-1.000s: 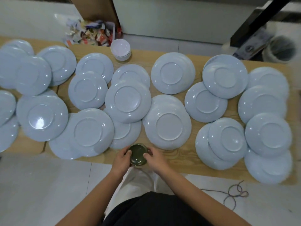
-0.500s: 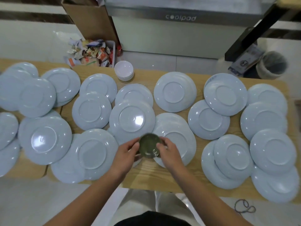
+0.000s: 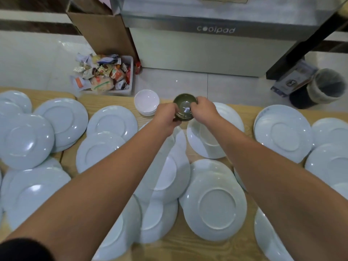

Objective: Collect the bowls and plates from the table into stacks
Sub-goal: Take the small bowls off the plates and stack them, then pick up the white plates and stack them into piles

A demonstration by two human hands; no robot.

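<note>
Small dark green glossy bowl [image 3: 185,104]: you've carried it forward, now just right of the stacked white bowls [image 3: 146,102].
Left hand [image 3: 166,116], right hand [image 3: 203,110]: both gripping it.

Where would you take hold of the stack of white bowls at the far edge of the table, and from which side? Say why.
Probably by the bottom bowl's outer wall, reaching in from the near side. The white bowls stand nested and upright, so holding the lowest lifts them all. Their right side is crowded: the left hand and right hand hold a green bowl there.
</note>
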